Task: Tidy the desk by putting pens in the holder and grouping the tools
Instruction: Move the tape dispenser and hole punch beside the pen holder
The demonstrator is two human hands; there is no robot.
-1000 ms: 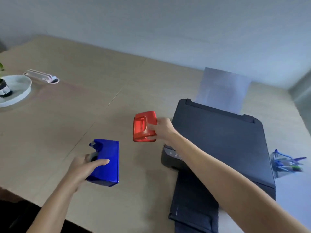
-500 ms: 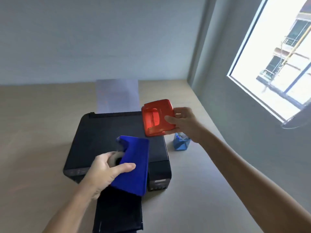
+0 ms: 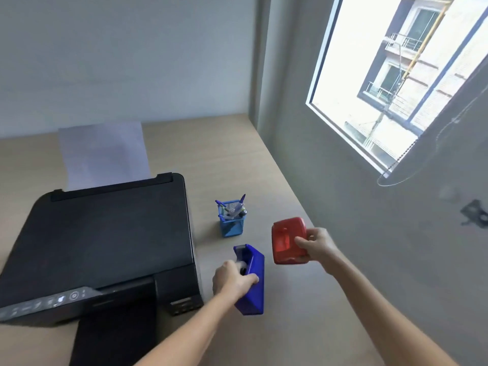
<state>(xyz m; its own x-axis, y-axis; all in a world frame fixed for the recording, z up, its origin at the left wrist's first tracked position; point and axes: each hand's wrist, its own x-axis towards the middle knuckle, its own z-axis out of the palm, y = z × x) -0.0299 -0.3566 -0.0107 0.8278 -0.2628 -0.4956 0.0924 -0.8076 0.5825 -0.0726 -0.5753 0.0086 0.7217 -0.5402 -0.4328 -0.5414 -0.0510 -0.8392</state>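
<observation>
Both hands are full right now: the left hand (image 3: 233, 282) is clamped on the blue tape dispenser (image 3: 252, 280) and the right hand (image 3: 314, 245) grips the red punch (image 3: 287, 240), both just near of the pen holder (image 3: 232, 220), which already has pens in it.

My worry is the gap. It's a narrow strip of desk (image 3: 216, 149) between the printer (image 3: 100, 241) on the left and the wall on the right, so setting either tool down carelessly could knock the light mesh holder over and spill the pens. The punch looks pinched by its edge, so it might slip.

The desk is pale wood, plain grey walls, bright window (image 3: 390, 83) on the right.
</observation>
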